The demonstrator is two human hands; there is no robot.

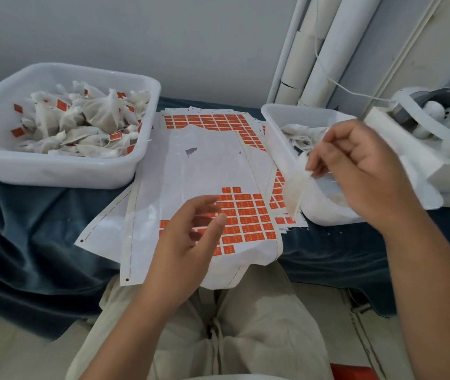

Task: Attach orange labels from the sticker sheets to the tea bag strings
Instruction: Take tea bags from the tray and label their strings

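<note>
Tea bag (296,187), blurred, pinched by fingers (319,160) of right hand (355,165); left hand (188,237) fingers spread, hiding orange labels (248,215).

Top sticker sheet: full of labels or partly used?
Partly used: the top white sticker sheet keeps small orange labels only at its near end; the rest is bare.

Loose cream trousers (259,325), creased; matching drawstring (215,335) at waist; forearms (424,283) bare.

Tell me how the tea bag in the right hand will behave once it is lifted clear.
Probably floppy: the tea bag hangs limp from the pinch of the right hand. Likely very light, since that pinch alone carries it. Its thin white fabric looks easy to crush or tear.
</note>
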